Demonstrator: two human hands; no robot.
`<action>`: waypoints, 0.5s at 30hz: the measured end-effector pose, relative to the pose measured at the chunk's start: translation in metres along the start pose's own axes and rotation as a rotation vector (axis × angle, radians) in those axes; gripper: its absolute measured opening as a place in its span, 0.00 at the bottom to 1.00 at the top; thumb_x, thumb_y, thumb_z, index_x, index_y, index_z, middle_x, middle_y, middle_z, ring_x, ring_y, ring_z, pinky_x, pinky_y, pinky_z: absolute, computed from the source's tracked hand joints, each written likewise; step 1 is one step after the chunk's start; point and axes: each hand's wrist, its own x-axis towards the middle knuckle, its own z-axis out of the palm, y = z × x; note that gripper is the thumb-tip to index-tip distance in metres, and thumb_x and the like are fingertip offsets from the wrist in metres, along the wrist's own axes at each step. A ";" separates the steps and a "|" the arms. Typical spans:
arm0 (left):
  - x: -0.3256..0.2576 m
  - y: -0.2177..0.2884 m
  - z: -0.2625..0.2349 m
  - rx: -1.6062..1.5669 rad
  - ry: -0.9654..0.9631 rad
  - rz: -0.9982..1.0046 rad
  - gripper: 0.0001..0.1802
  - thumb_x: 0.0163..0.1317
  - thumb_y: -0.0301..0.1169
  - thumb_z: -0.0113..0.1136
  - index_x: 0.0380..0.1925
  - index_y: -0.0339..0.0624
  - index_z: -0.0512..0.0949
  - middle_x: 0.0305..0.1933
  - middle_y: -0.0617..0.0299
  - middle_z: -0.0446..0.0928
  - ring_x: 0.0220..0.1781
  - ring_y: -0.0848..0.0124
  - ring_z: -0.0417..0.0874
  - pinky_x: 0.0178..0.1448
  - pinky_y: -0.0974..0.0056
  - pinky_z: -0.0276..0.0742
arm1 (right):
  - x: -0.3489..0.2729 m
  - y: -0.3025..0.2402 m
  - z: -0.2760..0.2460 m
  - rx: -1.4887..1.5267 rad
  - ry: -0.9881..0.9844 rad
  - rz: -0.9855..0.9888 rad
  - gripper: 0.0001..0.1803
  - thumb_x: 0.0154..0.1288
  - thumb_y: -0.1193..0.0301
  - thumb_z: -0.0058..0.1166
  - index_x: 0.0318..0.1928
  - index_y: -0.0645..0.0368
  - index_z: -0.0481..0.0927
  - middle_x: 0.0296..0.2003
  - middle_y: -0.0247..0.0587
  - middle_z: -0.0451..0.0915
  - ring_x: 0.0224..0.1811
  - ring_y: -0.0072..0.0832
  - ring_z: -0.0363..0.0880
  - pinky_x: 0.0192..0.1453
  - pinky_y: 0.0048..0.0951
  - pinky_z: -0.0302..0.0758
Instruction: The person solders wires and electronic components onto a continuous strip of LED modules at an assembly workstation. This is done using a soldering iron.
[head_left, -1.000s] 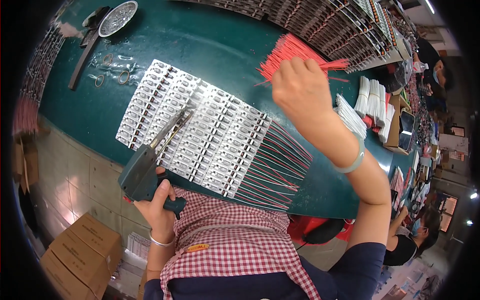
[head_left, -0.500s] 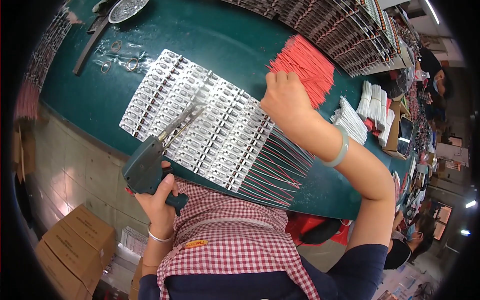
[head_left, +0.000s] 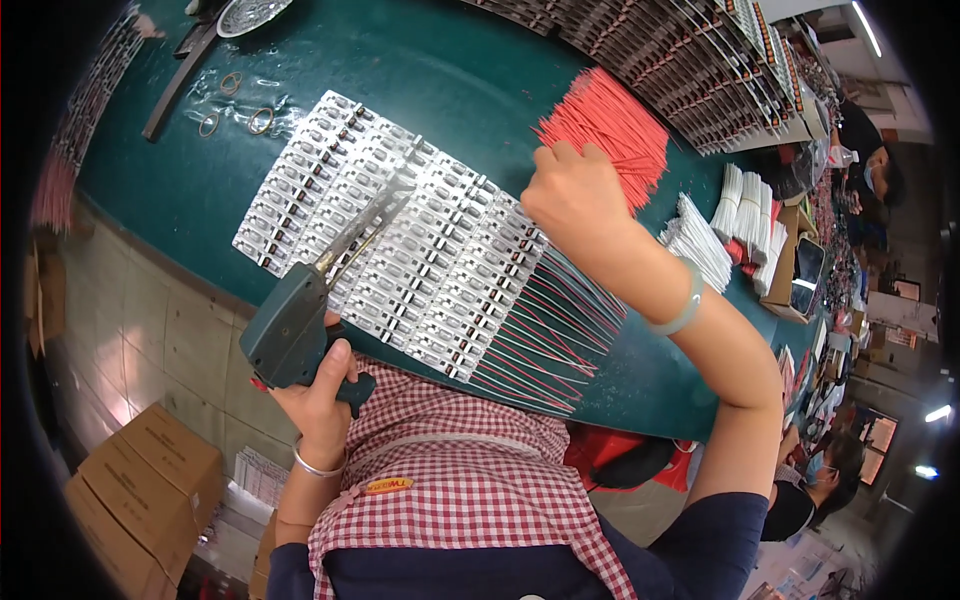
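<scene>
In the lower left of the frame the left hand [head_left: 322, 392] is closed around the grip of a dark green soldering gun [head_left: 300, 320], and its long metal tip lies over the sheet of small white parts [head_left: 400, 240] in the middle of the green table [head_left: 440, 70]. In the upper middle the right hand [head_left: 572, 200] is closed as a fist on a bundle of red wires [head_left: 610, 125], which fans out toward the upper right. Thin wires [head_left: 550, 340] come out from the right edge of the sheet. Stacks of white pieces [head_left: 700, 240] lie at the right, and rubber bands [head_left: 235, 105] at the upper left.
</scene>
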 end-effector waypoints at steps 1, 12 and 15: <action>0.000 0.000 0.001 0.001 0.000 0.004 0.25 0.59 0.19 0.66 0.58 0.32 0.72 0.48 0.49 0.82 0.25 0.71 0.77 0.27 0.66 0.73 | 0.001 -0.002 0.002 0.000 -0.003 0.004 0.03 0.44 0.71 0.64 0.22 0.55 0.84 0.27 0.33 0.76 0.36 0.29 0.78 0.34 0.30 0.72; -0.004 0.007 -0.001 -0.070 0.018 0.000 0.29 0.60 0.19 0.66 0.62 0.32 0.71 0.52 0.49 0.81 0.29 0.73 0.79 0.27 0.68 0.74 | 0.001 -0.010 0.011 0.013 0.030 0.116 0.02 0.45 0.73 0.62 0.22 0.56 0.83 0.28 0.36 0.78 0.36 0.30 0.79 0.33 0.29 0.73; -0.003 0.010 0.000 -0.065 -0.012 -0.016 0.29 0.59 0.19 0.66 0.62 0.31 0.71 0.52 0.49 0.81 0.29 0.72 0.80 0.27 0.68 0.75 | -0.002 -0.009 0.005 -0.002 0.071 0.120 0.02 0.45 0.73 0.62 0.22 0.56 0.82 0.28 0.35 0.77 0.36 0.30 0.79 0.33 0.31 0.72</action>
